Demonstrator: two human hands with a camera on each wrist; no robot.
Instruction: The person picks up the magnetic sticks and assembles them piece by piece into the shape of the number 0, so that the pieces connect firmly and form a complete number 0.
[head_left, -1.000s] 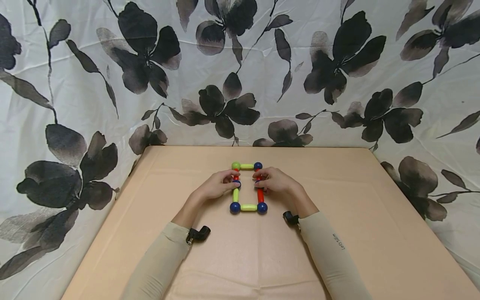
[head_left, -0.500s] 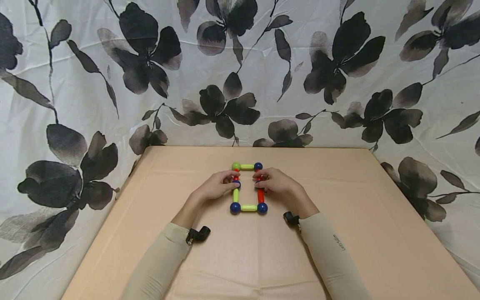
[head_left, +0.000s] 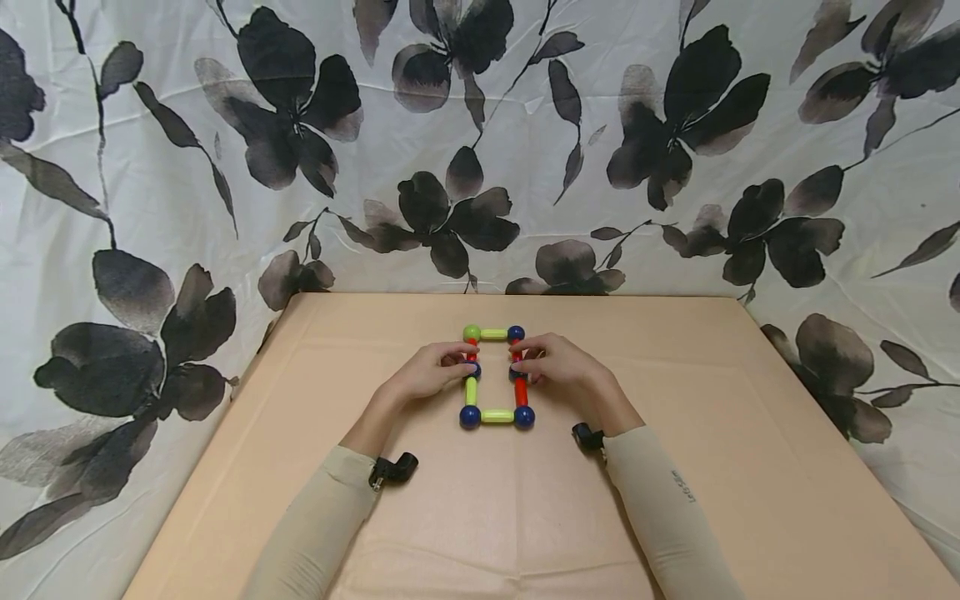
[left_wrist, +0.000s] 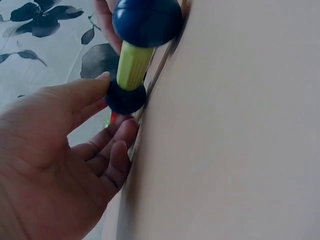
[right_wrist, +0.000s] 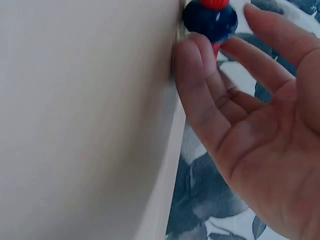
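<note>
A rectangular frame of magnetic building sticks and balls lies on the table in the head view, with yellow-green sticks point(head_left: 497, 416), red sticks point(head_left: 521, 392), several blue balls point(head_left: 470, 417) and one green ball point(head_left: 471, 333). On its left side my left hand point(head_left: 429, 372) pinches the middle blue ball point(left_wrist: 126, 97), thumb at its edge and fingers curled beyond it. My right hand point(head_left: 564, 370) is at the right side, around the other middle blue ball point(right_wrist: 210, 21). In the right wrist view its thumb stands apart from that ball, while its fingertips are close to it.
The tan table point(head_left: 420, 517) spreads around the frame, its far edge just behind it. A white cloth with dark flowers point(head_left: 450, 217) hangs behind. Small black wrist cameras point(head_left: 393, 469) sit on both wrists.
My right hand has shifted slightly to the right, and its thumb has lifted, uncovering more of the middle ball. My left hand has drawn slightly left. The frame has stayed in place.
</note>
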